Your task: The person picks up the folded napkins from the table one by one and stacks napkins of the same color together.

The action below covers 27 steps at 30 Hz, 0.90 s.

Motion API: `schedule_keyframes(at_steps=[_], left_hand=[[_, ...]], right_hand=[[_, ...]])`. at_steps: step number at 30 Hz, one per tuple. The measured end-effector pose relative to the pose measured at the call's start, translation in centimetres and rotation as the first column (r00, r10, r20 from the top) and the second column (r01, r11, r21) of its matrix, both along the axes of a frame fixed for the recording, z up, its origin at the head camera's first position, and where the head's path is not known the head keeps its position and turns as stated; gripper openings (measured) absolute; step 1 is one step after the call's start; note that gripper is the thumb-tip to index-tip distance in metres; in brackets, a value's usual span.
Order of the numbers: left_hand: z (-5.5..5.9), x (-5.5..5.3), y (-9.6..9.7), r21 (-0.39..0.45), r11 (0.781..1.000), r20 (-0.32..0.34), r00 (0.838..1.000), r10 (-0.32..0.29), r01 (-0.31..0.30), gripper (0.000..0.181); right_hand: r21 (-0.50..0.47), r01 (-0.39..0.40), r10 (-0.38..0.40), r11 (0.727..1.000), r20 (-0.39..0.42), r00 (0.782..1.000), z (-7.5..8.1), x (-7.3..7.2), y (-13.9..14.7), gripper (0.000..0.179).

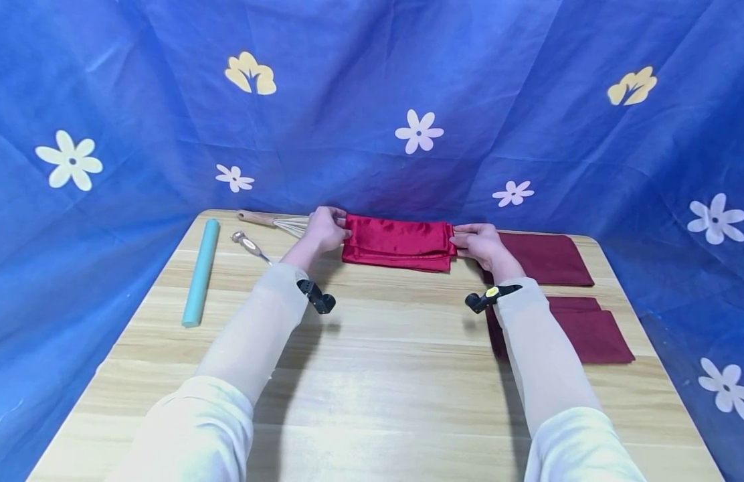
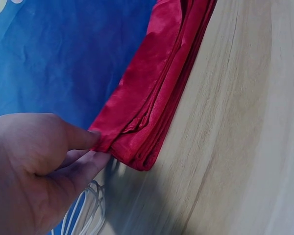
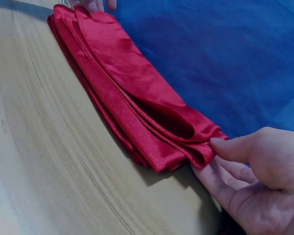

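A folded piece of shiny red satin cloth (image 1: 401, 237) lies in several layers at the table's far edge. My left hand (image 1: 326, 229) pinches its left end; in the left wrist view the thumb sits on top of the layers and the fingers are beneath. The opposite end is pinched by my right hand (image 1: 479, 246). Seen from the right wrist, the satin cloth (image 3: 132, 83) has a loose, gaping fold near that thumb (image 3: 232, 147). The undersides of the layers are hidden.
Left of the cloth lie a whisk (image 1: 257, 217), partly behind my left hand, and a wooden-handled tool (image 1: 249, 244). A teal cylinder (image 1: 201, 273) lies farther left. Two folded maroon cloths, one far (image 1: 546, 258) and one nearer (image 1: 595, 333), rest at the right. A blue curtain (image 1: 348, 100) hangs behind the table.
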<state>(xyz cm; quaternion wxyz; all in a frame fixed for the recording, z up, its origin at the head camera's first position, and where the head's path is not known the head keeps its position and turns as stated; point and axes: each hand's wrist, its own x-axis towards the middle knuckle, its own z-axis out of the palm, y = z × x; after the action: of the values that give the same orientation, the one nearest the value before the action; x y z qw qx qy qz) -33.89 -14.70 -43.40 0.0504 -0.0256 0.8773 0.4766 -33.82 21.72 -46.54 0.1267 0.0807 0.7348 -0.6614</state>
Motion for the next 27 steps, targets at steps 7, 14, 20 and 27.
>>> schedule_keyframes(at_steps=[7,14,20,27], left_hand=[[0.4,0.3,-0.2,-0.014,1.0,-0.007,1.0,-0.023,0.023,0.047],[0.6,0.6,-0.6,-0.083,0.996,-0.036,0.998,-0.047,0.044,0.042],[0.6,1.1,-0.9,-0.091,0.993,-0.04,0.996,-0.076,0.072,0.039],[0.7,1.6,-1.5,-0.06,0.995,-0.065,0.995,-0.079,0.075,0.04]], right_hand=[[-0.016,-0.037,0.037,0.999,0.001,0.999,0.6,0.3,0.4,0.048],[-0.059,-0.051,0.051,0.997,-0.015,0.999,0.6,0.4,0.7,0.047],[-0.049,-0.073,0.072,0.996,-0.018,0.997,0.4,0.6,0.6,0.046],[-0.008,-0.104,0.104,0.995,-0.028,0.994,1.2,1.1,1.0,0.046]])
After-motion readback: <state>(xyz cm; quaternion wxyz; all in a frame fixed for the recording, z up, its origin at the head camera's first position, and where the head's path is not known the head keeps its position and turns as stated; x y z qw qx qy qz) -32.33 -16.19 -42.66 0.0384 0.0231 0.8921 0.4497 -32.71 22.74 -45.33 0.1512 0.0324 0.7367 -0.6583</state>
